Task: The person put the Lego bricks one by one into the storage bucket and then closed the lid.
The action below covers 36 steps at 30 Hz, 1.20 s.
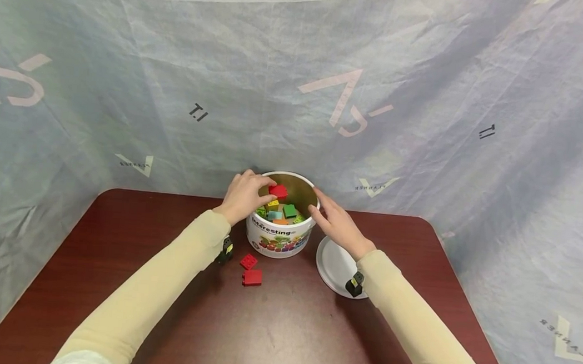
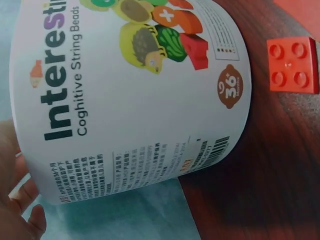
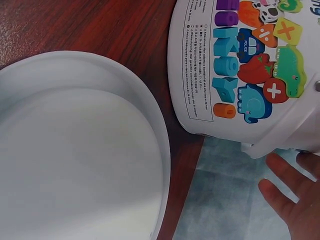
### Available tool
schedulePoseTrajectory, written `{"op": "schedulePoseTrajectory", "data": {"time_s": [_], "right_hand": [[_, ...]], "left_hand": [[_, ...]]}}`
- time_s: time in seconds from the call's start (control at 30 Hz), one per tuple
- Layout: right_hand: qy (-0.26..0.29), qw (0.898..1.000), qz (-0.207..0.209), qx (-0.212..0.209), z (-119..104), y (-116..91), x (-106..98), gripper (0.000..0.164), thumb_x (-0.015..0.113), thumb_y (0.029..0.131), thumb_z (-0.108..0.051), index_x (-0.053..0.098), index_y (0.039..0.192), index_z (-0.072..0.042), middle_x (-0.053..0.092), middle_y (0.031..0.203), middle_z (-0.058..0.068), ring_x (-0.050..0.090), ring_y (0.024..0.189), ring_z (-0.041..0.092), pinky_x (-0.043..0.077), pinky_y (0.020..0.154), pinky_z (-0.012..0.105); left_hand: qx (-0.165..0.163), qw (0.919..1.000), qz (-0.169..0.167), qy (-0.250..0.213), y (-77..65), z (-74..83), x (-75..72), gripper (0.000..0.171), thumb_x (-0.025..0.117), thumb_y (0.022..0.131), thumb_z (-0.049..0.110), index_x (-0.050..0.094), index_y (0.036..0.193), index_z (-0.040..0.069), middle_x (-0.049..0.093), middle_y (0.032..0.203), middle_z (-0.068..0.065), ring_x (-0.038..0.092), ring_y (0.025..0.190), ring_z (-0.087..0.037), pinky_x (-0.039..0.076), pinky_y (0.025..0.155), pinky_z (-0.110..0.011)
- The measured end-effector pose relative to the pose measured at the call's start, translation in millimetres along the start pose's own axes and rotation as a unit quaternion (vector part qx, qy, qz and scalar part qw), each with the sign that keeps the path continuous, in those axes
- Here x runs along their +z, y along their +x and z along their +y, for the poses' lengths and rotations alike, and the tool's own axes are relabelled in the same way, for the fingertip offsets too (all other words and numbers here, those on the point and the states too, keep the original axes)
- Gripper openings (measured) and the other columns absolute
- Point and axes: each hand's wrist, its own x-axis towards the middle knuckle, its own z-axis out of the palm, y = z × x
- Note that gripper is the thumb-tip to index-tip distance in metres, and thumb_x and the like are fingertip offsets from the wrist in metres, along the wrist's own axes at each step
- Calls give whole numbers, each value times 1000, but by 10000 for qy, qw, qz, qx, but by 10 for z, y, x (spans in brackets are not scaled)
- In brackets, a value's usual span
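A white bucket (image 1: 277,247) printed with "Interesting" stands upright near the back of the table, several coloured toy blocks inside it. My left hand (image 1: 243,196) reaches over its left rim and pinches a red building block (image 1: 278,192) between thumb and fingers, inside the opening. On the opposite side, my right hand (image 1: 340,223) touches the rim with extended fingers and thumb. In the left wrist view, part of my left hand (image 2: 20,192) shows behind the bucket wall (image 2: 135,110); the pinched block is hidden there. Spread fingers of my right hand (image 3: 300,200) appear beside the bucket's handle.
Two red building blocks, one studs-up (image 1: 249,261) and one larger (image 1: 252,278), lie on the table in front of the bucket. A round white lid (image 1: 333,268) lies to the right, under my right forearm. A grey printed cloth (image 1: 257,80) hangs behind the table.
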Motion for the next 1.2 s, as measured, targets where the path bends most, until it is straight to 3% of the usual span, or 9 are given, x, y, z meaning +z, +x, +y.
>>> {"op": "schedulePoseTrajectory", "data": {"time_s": [0.23,0.47,0.7,0.93,1.2], "right_hand": [[7,10000,-22,3,-1,6,-7,67,45,110,-47,27,167,-16,42,162,13,62,121,29,51,103,52],[-2,10000,-29,14,4,0,-20,67,46,110,-46,27,167,-16,43,162,13,62,121,31,50,103,53],[-3,10000,-36,8,14,-10,-15,68,46,110,-48,27,167,-16,42,163,13,61,123,30,50,105,53],[40,10000,-41,45,22,-6,-26,68,46,110,-47,27,167,-17,41,164,12,61,124,31,49,107,53],[56,10000,-25,-16,12,5,-15,68,45,110,-47,27,167,-15,40,164,13,61,122,30,48,106,52]], "left_hand": [[192,9991,246,-295,-68,-46,-2,38,73,100,31,73,134,13,71,131,-7,56,114,-29,42,99,-48],[113,9946,662,-797,-207,-71,-53,37,73,100,28,72,133,11,70,129,-10,57,115,-30,43,101,-51],[63,9891,948,-1121,-443,-141,-53,33,73,100,24,73,130,11,71,124,-10,57,104,-28,49,92,-49],[-51,9846,1057,-1391,-672,-225,-23,31,74,99,23,74,126,10,71,118,-6,58,105,-25,52,90,-46],[-81,9760,1638,-1432,-965,-319,49,21,78,95,15,77,115,8,71,105,-6,61,101,-25,52,84,-44]]}}
